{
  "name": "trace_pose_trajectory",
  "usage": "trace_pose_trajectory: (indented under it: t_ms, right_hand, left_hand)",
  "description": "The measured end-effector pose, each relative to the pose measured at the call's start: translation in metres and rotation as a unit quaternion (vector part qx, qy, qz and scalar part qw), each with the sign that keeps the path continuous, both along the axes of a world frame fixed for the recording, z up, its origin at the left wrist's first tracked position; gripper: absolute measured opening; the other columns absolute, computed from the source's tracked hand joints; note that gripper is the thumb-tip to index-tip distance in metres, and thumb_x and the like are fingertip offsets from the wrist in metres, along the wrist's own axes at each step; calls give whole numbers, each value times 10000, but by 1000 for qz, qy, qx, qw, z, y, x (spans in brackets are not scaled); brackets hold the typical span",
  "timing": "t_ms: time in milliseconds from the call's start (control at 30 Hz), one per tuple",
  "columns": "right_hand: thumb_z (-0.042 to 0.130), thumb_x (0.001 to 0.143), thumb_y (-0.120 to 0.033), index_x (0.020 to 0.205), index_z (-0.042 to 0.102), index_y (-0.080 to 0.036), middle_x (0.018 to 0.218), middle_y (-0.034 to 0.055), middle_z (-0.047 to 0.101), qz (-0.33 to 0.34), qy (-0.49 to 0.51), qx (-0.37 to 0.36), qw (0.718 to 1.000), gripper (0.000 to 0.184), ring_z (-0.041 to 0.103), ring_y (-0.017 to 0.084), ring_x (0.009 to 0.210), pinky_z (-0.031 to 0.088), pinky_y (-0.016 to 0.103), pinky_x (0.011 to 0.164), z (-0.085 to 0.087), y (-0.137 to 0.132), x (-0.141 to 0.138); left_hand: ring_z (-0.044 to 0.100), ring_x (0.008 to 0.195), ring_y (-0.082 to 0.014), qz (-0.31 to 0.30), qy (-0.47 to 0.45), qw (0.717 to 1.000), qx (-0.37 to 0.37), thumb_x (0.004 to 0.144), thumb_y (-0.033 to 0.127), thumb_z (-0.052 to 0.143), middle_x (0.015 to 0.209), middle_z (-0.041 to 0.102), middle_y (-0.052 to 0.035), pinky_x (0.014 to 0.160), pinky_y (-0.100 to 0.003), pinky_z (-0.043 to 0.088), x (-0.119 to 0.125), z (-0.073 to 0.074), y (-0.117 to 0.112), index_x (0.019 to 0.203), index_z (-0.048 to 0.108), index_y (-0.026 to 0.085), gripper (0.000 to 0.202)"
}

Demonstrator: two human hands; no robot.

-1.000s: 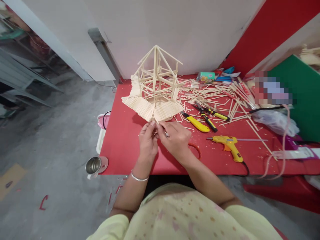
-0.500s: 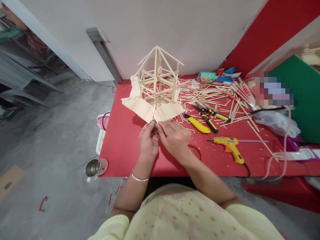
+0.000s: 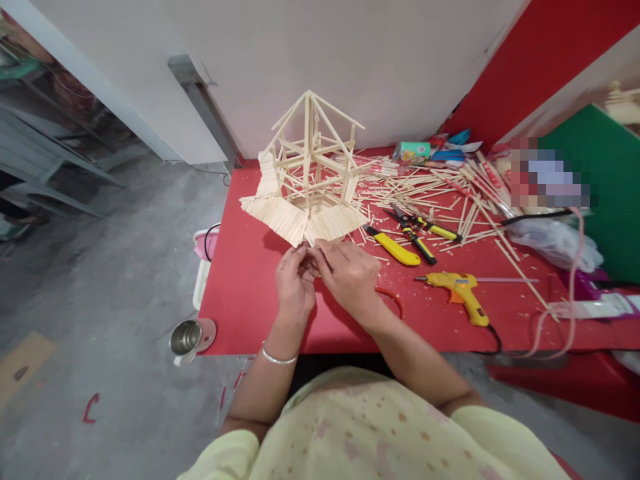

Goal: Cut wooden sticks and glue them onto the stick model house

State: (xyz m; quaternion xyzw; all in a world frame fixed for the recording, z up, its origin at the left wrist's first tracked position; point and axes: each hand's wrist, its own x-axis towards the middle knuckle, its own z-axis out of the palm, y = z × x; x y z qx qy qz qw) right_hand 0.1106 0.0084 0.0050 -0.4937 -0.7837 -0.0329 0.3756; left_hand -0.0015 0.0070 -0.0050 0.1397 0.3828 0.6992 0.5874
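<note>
A model pavilion of thin wooden sticks stands before me, with an open peaked frame on top and slatted skirt panels sloping outward below. At its near corner, where two slatted panels meet, my left hand is closed in a pinch. My right hand pinches at the same corner from the right, thumb and forefinger together. The fingertips of both hands almost meet there. Any small separate piece between them is hidden by the fingers.
Right on the red table lie loose sticks, a yellow-handled cutter, pliers and a yellow glue gun with its cord. A metal mug is at the left front edge. A wall rises behind.
The pavilion and both hands have shifted very slightly left. My fingers stay pinched at the near corner.
</note>
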Motion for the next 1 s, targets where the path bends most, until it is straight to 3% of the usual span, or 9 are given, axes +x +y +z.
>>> trace_pose_trajectory:
  t_ms: [500, 800, 1000]
  right_hand:
    - [550, 1033, -330, 1207, 698, -212, 981, 61, 768, 6, -9, 8, 1000, 257, 666, 172, 906, 435, 285, 805, 0, 1, 1]
    - [544, 1025, -307, 1096, 734, -188, 929, 73, 776, 16, 14, 8, 1000, 235, 687, 179, 872, 475, 306, 812, 2, -1, 1]
    - [579, 999, -277, 1001, 746, -203, 909, 43, 795, 54, 130, -27, 990, 183, 715, 147, 824, 528, 281, 819, -10, -27, 13]
  left_hand:
    - [567, 573, -75, -1, 9, 1000, -18, 719, 223, 756, 702, 653, 13, 533, -186, 419, 0, 3, -1, 811, 671, 159, 141]
    - [553, 599, -85, 19, 44, 999, -22, 730, 259, 803, 741, 656, -5, 526, -192, 411, -1, 0, -8, 795, 687, 172, 159]
    - [586, 644, -93, -63, 57, 996, -25, 775, 390, 827, 826, 706, -31, 531, -188, 428, 8, -6, -35, 965, 775, 203, 271]
